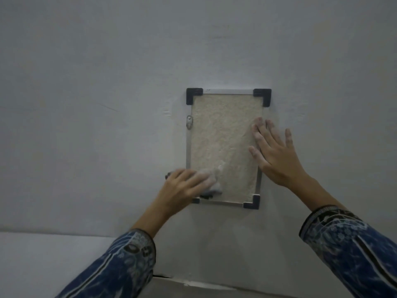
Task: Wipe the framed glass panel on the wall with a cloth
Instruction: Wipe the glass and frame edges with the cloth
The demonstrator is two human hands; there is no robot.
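The left hand presses a blurred grey cloth flat against the panel's lower left corner. The right hand, fingers spread, braces the right edge of the framed glass panel on the pale wall.

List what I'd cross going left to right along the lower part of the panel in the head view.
Left hand → cloth under its fingers → bare textured glass panel → metal frame's right edge → right hand, flat on that edge.
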